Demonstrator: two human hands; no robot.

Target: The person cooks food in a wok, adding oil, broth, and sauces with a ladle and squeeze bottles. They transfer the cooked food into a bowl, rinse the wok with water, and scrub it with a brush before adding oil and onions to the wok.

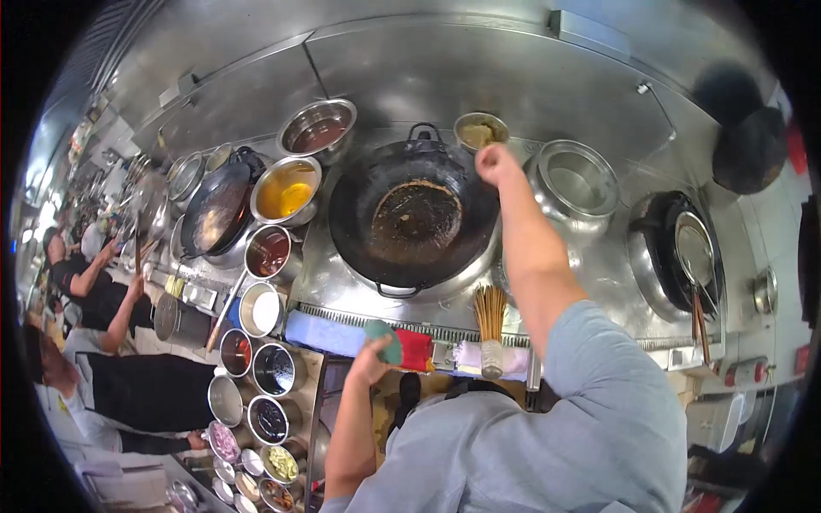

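My left hand (368,366) is closed on a green pad (383,340), perhaps a cloth or sponge, at the front edge of the stove. My right hand (493,164) reaches to the back with its fingers curled, just in front of a small metal bowl (481,130) with yellowish-brown contents. What those fingers hold, if anything, is hidden. Between my arms sits a large black wok (359,231), its bottom stained brown with a shiny residue. A bamboo wok brush (491,329) stands bristles up on the front ledge, left of my right upper arm.
A lidded steel pot (577,184) stands right of the wok. Further right, a strainer (694,248) rests on another wok. Left are a bowl of yellow oil (289,190), a bowl of reddish liquid (318,132) and several seasoning pots. Co-workers (111,376) stand at far left.
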